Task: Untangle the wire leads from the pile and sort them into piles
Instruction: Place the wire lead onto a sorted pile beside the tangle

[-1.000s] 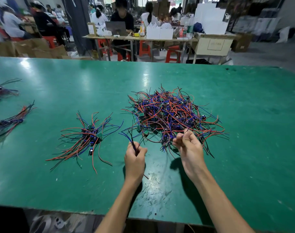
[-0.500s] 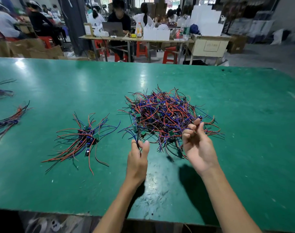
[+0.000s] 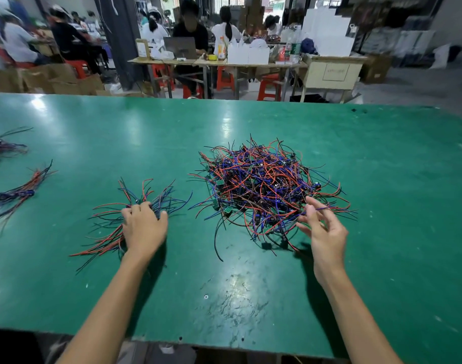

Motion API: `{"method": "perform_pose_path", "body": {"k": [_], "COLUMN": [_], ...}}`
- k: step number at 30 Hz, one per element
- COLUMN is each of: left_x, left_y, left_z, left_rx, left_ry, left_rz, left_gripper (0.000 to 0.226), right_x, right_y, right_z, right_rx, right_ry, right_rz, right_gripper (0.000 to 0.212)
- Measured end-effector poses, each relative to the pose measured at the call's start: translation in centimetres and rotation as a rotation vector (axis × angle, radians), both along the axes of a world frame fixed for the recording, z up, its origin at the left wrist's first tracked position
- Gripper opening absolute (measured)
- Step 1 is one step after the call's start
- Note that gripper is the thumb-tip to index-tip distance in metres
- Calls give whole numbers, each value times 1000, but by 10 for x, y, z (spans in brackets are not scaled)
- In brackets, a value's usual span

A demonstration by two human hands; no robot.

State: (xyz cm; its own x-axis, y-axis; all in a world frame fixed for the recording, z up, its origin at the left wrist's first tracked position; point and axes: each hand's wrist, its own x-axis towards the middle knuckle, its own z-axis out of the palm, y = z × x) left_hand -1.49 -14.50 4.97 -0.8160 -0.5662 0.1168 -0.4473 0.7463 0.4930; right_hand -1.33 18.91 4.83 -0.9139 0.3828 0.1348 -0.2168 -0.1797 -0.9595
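A big tangled pile of red, blue and black wire leads [image 3: 264,185] with small green boards lies at the middle of the green table [image 3: 395,206]. To its left is a smaller sorted pile of leads [image 3: 106,232]. My left hand [image 3: 143,227] rests palm down on the middle of that smaller pile, with its fingertips hidden among the wires. My right hand [image 3: 324,227] is at the near right edge of the big pile. Its fingers are spread and touch loose wires, and a blue wire runs across them.
Two more bundles of leads lie at the table's left edge, one nearer [image 3: 14,198] and one farther [image 3: 4,148]. Beyond the far edge, several people sit at work tables [image 3: 216,61] with boxes and red stools. The table's near edge runs just below my forearms.
My left hand has moved left from the near edge of the big pile onto the smaller pile. My right hand has dropped and spread its fingers at the big pile's right edge.
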Motion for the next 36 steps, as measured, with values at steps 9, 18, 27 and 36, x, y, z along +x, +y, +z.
{"method": "perform_pose_path", "body": {"k": [9, 18, 27, 36], "left_x": [28, 12, 3, 1], "left_y": [144, 173, 175, 157], "left_z": [10, 28, 33, 55], "left_rx": [50, 512, 801, 1236], "left_ry": [292, 465, 468, 399], "left_rz": [-912, -784, -588, -481], "left_gripper": [44, 23, 18, 20], "right_x": [5, 8, 1, -1], "right_y": [-13, -6, -3, -15], "right_z": [39, 75, 57, 36], "right_rx": [31, -214, -59, 602], "right_ry": [121, 151, 136, 23], "right_rz": [221, 339, 276, 326], "right_gripper": [15, 21, 37, 15]}}
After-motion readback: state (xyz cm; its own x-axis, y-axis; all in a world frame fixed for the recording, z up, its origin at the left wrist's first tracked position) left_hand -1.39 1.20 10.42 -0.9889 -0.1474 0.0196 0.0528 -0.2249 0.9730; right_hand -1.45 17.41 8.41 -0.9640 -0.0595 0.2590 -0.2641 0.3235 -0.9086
